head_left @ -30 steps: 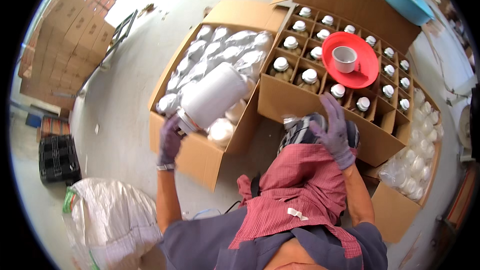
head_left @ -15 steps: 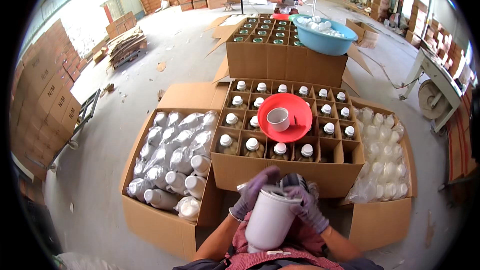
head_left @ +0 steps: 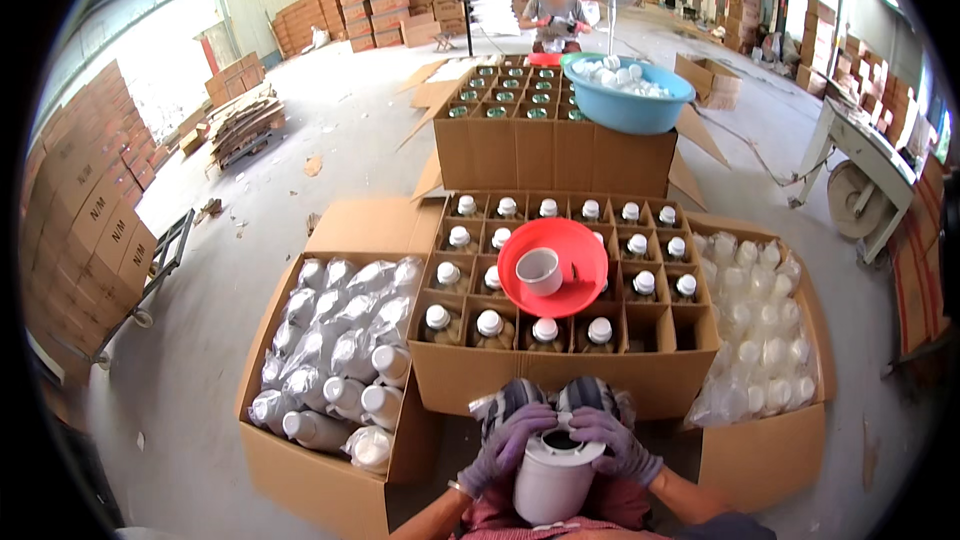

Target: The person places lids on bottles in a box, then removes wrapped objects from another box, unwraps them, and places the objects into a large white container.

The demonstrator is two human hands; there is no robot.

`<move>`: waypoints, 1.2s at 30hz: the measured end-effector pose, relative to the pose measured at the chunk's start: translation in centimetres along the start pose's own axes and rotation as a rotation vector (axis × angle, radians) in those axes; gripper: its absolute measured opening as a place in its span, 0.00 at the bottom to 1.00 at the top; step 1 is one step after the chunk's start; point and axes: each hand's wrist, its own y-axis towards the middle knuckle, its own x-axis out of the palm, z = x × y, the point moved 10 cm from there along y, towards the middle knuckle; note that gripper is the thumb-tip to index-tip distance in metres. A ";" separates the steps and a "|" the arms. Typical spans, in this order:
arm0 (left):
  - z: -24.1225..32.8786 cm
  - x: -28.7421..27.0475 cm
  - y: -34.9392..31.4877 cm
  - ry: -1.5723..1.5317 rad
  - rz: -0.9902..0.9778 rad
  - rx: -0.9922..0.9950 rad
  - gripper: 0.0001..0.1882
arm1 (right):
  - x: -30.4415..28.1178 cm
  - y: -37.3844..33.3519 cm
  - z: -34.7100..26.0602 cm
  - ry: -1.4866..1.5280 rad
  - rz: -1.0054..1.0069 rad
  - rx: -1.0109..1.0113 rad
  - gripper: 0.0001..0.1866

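Observation:
Between my knees stands a white cylindrical container (head_left: 553, 490) with a round dark opening in its top. My left hand (head_left: 515, 443), in a purple-grey glove, grips the left side of its rim. My right hand (head_left: 615, 445), gloved alike, holds the rim's right side, with the fingertips of both hands near each other at the far edge. Just beyond is a divided cardboard box (head_left: 560, 372) of white-capped bottles (head_left: 489, 324). Resting on those bottles is a red bowl (head_left: 583, 290) with a small white cup (head_left: 538, 271) in it.
At left an open carton (head_left: 310, 470) holds plastic-wrapped white bottles; at right another carton (head_left: 765, 445) holds translucent wrapped pieces. Farther off, a blue basin (head_left: 640, 110) of white caps sits on a second divided box (head_left: 550, 155). A person (head_left: 556, 15) works beyond it, between two fans.
The container has gone from tilted to more upright and lower between my knees. My left hand has come down onto its rim; my right hand has shifted on the rim. The view has tilted up.

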 end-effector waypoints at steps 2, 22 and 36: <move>-1.0 0.0 -0.2 -0.168 0.109 -0.235 0.24 | -0.4 0.6 -1.8 -0.145 0.025 0.018 0.28; -1.8 -4.6 -1.3 -0.301 0.297 -0.430 0.21 | -4.0 2.0 -2.3 -0.178 0.085 0.169 0.26; -1.9 -6.4 -4.9 -0.571 0.273 -0.464 0.30 | -7.7 -4.3 4.3 -0.032 0.232 0.759 0.39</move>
